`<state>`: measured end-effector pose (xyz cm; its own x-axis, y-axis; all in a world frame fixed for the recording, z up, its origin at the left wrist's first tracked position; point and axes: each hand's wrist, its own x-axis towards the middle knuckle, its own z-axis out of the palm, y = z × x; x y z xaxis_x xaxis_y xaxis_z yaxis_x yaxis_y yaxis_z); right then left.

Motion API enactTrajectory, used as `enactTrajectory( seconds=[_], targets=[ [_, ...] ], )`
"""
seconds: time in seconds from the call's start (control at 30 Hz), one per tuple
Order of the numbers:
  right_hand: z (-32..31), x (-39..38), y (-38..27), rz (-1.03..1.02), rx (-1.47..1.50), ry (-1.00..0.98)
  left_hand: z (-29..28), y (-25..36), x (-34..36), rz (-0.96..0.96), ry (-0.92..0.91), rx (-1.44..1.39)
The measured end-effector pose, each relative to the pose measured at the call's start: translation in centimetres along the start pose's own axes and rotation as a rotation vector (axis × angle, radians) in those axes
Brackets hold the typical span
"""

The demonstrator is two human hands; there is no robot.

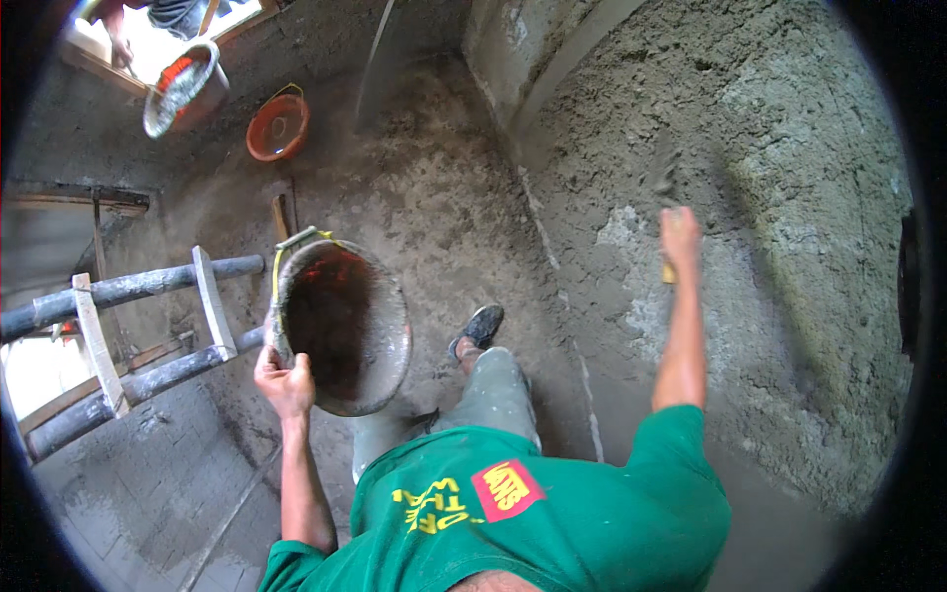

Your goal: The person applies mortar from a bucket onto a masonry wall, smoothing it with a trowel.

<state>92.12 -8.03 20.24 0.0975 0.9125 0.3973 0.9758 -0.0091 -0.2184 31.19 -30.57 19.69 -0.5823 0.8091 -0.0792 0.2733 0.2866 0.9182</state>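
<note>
Against rough plastered wall (pixel 789 197), right hand (pixel 680 237), trowel (pixel 663 178)

Grey, mortar-crusted bucket (pixel 342 326) shows a red-orange inner wall and yellow handle strap; beyond it a smaller orange bucket (pixel 278 126) on the grey floor (pixel 434 197); right of it rough grey plaster wall (pixel 789 197); below, green shirt (pixel 552 513) with yellow lettering and red patch.

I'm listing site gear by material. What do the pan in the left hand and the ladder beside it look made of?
The pan in the left hand looks like red plastic or rubber under a grey mortar crust; red shows inside, so this is uncertain. The ladder looks like wood: round pole rails with flat nailed rungs, smeared grey.
</note>
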Motion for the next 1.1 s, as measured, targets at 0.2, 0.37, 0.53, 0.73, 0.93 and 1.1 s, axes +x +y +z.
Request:
enactTrajectory(
  seconds=[0.2, 0.37, 0.53, 0.73, 0.93, 1.1],
  targets=[
    [-12.8, -8.3, -16.1, 0.158, 0.338, -0.446, 1.0, 0.5, -0.3, 0.066, -0.180, -0.155],
    [-12.3, -16.4, -30.2, -0.048, 0.000, -1.012, 0.1, 5.6, 0.7, 0.405, -0.372, 0.020],
    [-5.6, -26.6, -40.3, -0.011, -0.026, -0.940, 0.7, 7.7, 0.1, 0.408, -0.505, -0.023],
    [-8.0, -22.2, -41.2, -0.013, -0.171, -0.679, -4.1, 11.8, 2.5, 0.718, -0.650, -0.011],
    [-5.9, -27.3, -43.6, -0.181, 0.207, -0.769, -5.5, 14.4, 1.5, 0.840, -0.724, -0.014],
    [-5.4, -29.3, -44.0, -0.186, 0.649, -0.654, -5.4, 14.4, 0.8, 0.760, -0.627, -0.020]
  ],
)
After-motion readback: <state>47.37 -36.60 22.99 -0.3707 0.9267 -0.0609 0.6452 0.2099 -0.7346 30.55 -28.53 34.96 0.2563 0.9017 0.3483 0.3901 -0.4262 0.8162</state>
